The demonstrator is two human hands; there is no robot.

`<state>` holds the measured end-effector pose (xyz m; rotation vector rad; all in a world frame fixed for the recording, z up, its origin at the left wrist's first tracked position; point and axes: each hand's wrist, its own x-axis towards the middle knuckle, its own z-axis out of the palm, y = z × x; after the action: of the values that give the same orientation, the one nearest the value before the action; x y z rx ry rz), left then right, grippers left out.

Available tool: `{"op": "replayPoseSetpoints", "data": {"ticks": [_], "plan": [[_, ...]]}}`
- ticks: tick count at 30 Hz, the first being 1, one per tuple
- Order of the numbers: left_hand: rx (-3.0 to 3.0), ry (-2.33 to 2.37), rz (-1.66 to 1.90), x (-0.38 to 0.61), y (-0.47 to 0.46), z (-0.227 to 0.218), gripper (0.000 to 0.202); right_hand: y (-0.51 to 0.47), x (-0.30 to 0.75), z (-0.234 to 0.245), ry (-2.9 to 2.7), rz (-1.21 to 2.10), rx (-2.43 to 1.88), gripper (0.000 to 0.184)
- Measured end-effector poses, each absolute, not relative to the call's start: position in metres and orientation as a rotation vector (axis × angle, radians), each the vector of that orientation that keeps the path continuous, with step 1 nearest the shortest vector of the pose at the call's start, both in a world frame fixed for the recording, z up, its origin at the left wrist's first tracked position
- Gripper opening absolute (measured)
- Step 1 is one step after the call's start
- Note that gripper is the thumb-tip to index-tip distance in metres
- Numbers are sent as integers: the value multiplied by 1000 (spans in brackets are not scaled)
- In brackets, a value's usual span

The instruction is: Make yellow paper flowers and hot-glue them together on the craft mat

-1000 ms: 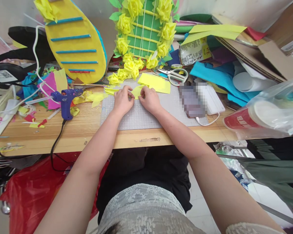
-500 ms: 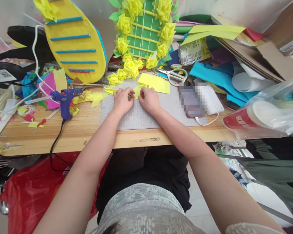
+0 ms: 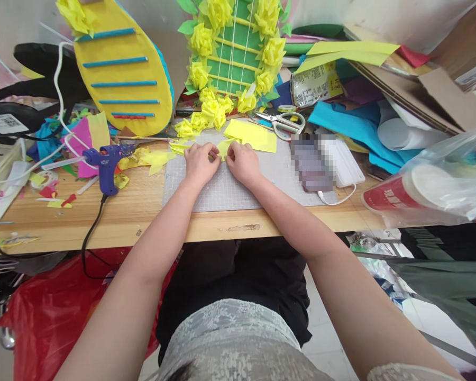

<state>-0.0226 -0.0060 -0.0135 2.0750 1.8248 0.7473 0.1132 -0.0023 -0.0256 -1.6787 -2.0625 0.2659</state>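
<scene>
My left hand and my right hand rest side by side on a grey cutting mat. Both are curled, and their fingertips pinch a small piece of yellow paper between them. A larger yellow sheet lies just beyond my right hand. Loose yellow paper flowers sit past my left hand, below a green guitar-shaped craft ringed with the same flowers.
A purple glue gun stands left of the mat, cord trailing off the table edge. Scissors lie behind the mat. A phone and white charger sit right. A yellow foam shape, felt sheets, cardboard and a bagged cup crowd the table.
My fingers have shifted slightly on the yellow paper piece; the hands stay in the same place on the mat.
</scene>
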Motion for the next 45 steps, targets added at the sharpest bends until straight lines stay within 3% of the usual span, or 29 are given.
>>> {"op": "replayPoseSetpoints", "data": {"ticks": [14,24,33,41,45], "plan": [[2121,1874,682,-19,-6,-16,13,-4,111,-24,-2090,237,-1684,9],[2114,1904,701,-15,-8,-16,12,-4,115,-23,-2085,257,-1687,27],[2099,1913,713,-11,-8,-19,9,-4,118,-25,-2050,276,-1672,26],[2204,1773,739,-29,-7,-16,39,-4,120,-24,-2073,280,-1679,26],[2184,1806,750,-38,-3,-18,34,-2,125,-26,-2046,335,-1606,27]]}}
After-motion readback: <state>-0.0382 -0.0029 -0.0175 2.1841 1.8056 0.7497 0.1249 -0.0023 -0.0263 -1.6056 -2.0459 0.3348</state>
